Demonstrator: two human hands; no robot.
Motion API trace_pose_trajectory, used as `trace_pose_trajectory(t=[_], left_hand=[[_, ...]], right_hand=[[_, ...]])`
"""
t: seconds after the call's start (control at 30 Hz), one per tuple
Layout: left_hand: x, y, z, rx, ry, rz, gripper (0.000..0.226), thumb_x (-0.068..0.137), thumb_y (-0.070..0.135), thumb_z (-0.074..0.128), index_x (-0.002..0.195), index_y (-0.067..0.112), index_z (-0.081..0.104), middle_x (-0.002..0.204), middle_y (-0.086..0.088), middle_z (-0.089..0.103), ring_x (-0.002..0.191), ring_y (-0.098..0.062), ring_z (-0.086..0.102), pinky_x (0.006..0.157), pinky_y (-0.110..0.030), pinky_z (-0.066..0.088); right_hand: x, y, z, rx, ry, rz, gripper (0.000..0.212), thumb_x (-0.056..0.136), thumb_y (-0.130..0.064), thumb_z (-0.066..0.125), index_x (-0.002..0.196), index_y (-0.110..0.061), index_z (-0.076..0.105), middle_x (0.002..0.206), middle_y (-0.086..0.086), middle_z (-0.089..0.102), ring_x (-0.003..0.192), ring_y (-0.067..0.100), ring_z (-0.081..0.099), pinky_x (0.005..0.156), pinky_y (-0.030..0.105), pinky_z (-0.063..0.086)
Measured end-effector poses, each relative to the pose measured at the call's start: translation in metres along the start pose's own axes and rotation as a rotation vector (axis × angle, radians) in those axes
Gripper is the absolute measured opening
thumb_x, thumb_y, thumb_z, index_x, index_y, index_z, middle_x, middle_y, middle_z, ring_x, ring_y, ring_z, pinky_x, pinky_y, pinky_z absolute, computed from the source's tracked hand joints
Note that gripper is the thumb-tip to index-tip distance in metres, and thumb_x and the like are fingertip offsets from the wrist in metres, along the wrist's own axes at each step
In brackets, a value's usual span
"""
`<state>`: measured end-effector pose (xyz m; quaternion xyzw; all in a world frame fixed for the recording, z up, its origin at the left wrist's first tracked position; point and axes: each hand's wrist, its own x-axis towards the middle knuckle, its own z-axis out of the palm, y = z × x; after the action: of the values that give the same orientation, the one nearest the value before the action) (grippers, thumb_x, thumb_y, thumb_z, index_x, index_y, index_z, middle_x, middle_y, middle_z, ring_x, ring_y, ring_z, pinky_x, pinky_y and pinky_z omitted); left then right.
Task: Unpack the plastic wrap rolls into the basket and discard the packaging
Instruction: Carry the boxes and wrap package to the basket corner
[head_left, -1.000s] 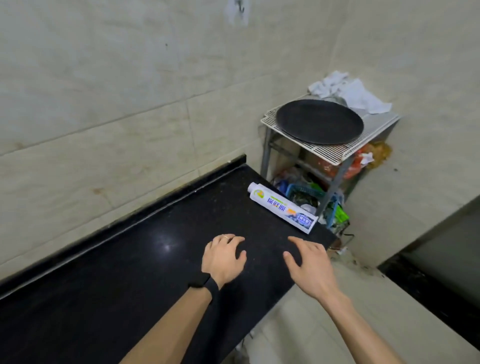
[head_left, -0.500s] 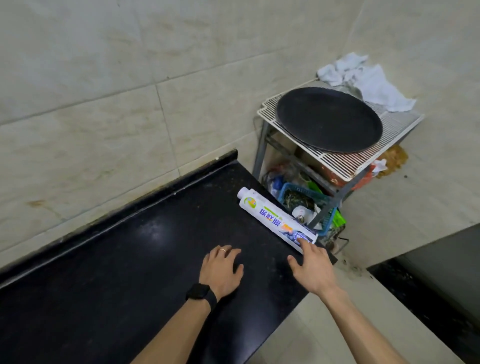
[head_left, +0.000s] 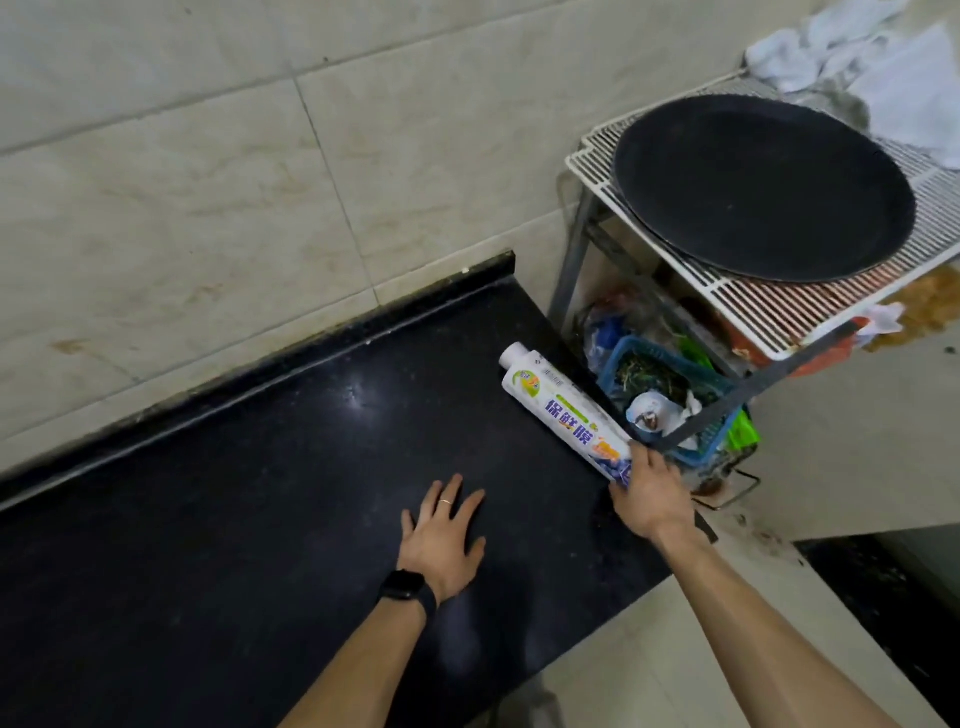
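The right hand (head_left: 650, 498) is on the near end of the pack (head_left: 566, 415), which lies along the counter's (head_left: 260, 493) right edge, fingers curling over it, though a firm grip I can't confirm. The left hand (head_left: 441, 540) rests flat and released on the counter. Pick-up stage, I'd say: next, lift the pack and tear it open, with the blue basket (head_left: 675, 395) just beside.

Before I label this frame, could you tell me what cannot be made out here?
- Near end of the plastic wrap package: covered by the right hand, head view.
- Whether that hand is gripping: fingertips hidden.
- Blue basket contents: blurred, crossed by the rack leg.
- White cloths: cut off at the top-right corner.
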<state>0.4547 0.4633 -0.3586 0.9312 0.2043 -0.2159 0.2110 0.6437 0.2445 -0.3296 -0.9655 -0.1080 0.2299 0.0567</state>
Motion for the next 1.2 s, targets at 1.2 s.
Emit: trace_pose_trajectory(t=[1.2], left_hand=[[-0.472,-0.299,-0.022,-0.254,0.788,-0.861,0.051,0.088,0.039,0.05,0.138,0.03,0.05,0.141,0.005,0.053,0.132,-0.02,0.046,0.109,-0.038,0.038]], right_hand=[[-0.385,-0.357,0.123,0.005,-0.27,-1.049,0.038,0.074,-0.039,0.064,0.103,-0.03,0.042,0.096,-0.006,0.069,0.079,0.024,0.066,0.068,0.036,0.052]])
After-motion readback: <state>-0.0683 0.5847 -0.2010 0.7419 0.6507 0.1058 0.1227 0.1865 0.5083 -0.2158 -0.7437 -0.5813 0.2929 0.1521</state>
